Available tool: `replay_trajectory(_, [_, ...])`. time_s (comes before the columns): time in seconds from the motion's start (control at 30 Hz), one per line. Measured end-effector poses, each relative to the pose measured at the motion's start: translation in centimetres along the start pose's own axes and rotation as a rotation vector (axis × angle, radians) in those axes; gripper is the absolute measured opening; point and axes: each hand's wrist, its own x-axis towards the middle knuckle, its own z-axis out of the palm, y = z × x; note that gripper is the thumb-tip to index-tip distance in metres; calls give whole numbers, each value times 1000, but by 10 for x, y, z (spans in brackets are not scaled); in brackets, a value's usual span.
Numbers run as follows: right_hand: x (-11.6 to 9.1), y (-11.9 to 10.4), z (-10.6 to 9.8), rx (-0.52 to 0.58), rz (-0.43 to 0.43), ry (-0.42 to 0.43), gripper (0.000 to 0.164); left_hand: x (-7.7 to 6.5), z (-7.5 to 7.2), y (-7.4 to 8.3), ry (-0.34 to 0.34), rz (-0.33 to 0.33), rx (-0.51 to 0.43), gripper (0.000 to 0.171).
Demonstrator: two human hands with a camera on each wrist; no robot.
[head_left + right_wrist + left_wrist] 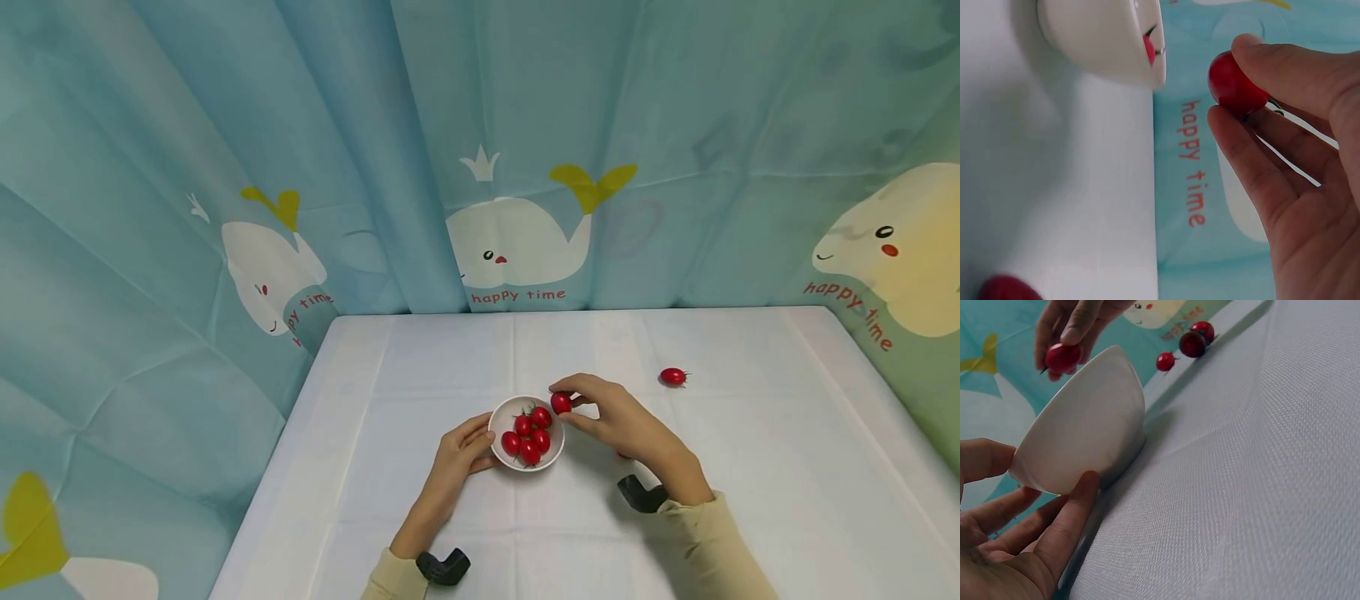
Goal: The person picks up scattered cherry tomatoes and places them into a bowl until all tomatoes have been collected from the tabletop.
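Note:
A white bowl stands on the table with several red cherry tomatoes in it. My left hand holds its left side, the thumb at the rim and fingers against the outer wall. Between thumb and fingers my right hand pinches a single cherry tomato by its sides. That tomato is just above the bowl's right rim, apart from the bowl in the right wrist view. Its green stem points back toward the palm.
Another cherry tomato lies farther back on the right. One more is mostly hidden under my right wrist. A white cloth covers the table, and a blue whale-print curtain hangs behind it.

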Motion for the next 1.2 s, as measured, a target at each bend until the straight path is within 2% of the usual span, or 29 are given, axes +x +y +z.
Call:
replay_trajectory(0.23, [7, -13, 11, 51, -37, -23, 42, -1, -1, 0, -8, 6, 3, 53])
replay_trajectory(0.4, [10, -21, 23, 39, -62, -7, 40, -1, -1, 1, -9, 4, 3, 54])
replay_trajectory(0.57, [11, -29, 35, -2, -16, 21, 40, -1, -1, 1, -9, -7, -7, 54])
replay_trajectory(0.8, [14, -41, 54, 26, 58, 91, 42, -1, -2, -1, -15, -4, -15, 53])
replay_trajectory(0.97, [15, -44, 65, -68, 75, 134, 41, 0, -2, -2, -10, -8, -22, 53])
replay_trajectory(1.2, [19, -44, 76, -274, 20, 150, 43, 0, -2, -3, -5, -10, -18, 54])
